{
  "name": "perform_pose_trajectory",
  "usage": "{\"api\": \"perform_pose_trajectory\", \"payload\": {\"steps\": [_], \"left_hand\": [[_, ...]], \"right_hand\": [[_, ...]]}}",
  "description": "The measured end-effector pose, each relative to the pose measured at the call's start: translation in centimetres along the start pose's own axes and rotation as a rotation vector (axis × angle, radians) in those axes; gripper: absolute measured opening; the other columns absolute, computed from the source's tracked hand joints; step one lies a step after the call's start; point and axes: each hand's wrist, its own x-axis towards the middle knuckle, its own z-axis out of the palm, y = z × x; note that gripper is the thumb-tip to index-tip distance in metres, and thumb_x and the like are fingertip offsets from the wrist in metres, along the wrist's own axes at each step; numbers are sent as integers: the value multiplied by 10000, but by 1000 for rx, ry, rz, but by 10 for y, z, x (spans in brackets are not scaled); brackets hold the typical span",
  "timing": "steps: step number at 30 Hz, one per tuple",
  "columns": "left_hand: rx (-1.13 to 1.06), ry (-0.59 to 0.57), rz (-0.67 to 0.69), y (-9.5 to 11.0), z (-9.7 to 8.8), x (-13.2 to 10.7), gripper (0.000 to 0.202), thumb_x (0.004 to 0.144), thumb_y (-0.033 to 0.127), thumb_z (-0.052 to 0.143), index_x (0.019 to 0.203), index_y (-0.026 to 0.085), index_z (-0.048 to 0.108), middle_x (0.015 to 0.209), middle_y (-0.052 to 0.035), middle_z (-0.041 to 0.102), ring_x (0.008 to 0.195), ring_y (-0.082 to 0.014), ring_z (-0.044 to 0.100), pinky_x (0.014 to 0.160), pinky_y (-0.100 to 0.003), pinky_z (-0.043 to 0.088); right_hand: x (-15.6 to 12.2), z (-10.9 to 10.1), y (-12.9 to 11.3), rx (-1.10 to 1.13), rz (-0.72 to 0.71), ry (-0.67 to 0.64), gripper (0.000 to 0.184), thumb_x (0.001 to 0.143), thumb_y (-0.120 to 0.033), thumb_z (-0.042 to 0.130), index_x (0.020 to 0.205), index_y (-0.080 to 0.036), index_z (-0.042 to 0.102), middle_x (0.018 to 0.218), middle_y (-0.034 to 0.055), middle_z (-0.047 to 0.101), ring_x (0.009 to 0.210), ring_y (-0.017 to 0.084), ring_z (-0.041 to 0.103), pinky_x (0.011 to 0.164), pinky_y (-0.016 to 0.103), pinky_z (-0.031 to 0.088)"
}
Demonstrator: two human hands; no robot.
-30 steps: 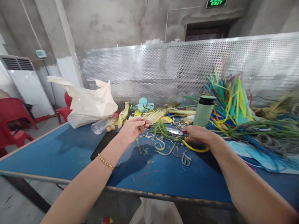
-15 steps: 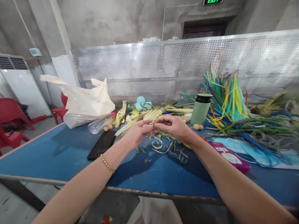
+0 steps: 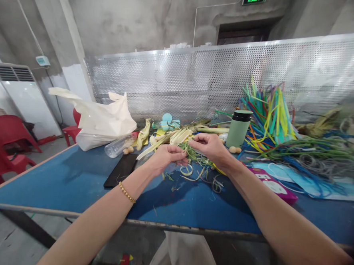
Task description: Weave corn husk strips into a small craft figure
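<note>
My left hand (image 3: 168, 158) is closed in a pinch over the middle of the blue table (image 3: 80, 196), with a small greenish plant strip (image 3: 185, 150) at its fingertips. To its right my right hand (image 3: 210, 147) is also pinched, a short gap away; anything in its fingers is too small to name. Behind and below the hands lie pale dried plant stalks (image 3: 179, 136), green shreds and curled strips (image 3: 186, 171). A black tablet-like slab (image 3: 121, 171) lies left of my left hand.
A white plastic bag (image 3: 104, 118) and clear bottle (image 3: 119, 145) lie at left. A green lidded cup (image 3: 238, 130) stands behind my right hand, near colourful strips (image 3: 275, 114), green and blue cords (image 3: 316, 157) and a purple box (image 3: 277, 186). A perforated metal screen (image 3: 168, 80) lines the back.
My hands have come apart: they met at a small knotted plant piece before, and now a gap shows between them. The left hand has moved slightly lower and the right slightly to the right.
</note>
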Motion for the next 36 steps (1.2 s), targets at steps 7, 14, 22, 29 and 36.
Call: {"api": "perform_pose_trajectory", "payload": {"steps": [7,14,22,29,36], "left_hand": [[324,-72,43,3,3,-5,163,695,235,777,688,104,681,643,-80,675,597,-144,614,607,-267,446],[258,10,102,11,-12,-5,260,801,375,678,818,118,717,779,-75,682,670,-121,584,612,-252,398],[-42,-39,-23,7,-13,0,221,672,283,803,699,119,658,607,-20,614,566,-86,529,577,-241,359],[-241,125,-4,7,-15,5,291,576,245,865,727,118,651,624,7,606,541,-79,542,531,-226,346],[-163,123,21,2,-17,7,280,580,258,855,723,97,676,583,1,586,503,-73,499,524,-237,339]], "right_hand": [[0,-3,-5,-5,1,56,399,766,-515,632,616,-178,478,577,-45,350,551,85,283,522,263,233],[-3,-1,-9,-18,-19,-111,413,772,-489,606,574,-189,404,563,-48,313,554,86,281,530,268,213],[-6,8,-18,19,-38,-96,365,789,-501,590,661,-160,574,579,-15,476,550,101,372,534,266,282],[-12,17,-18,112,106,-140,354,755,-488,623,661,-146,637,588,18,594,559,120,486,549,256,361],[-13,24,-19,202,181,-153,211,662,-353,657,635,-144,636,556,9,591,537,110,491,532,241,365]]}}
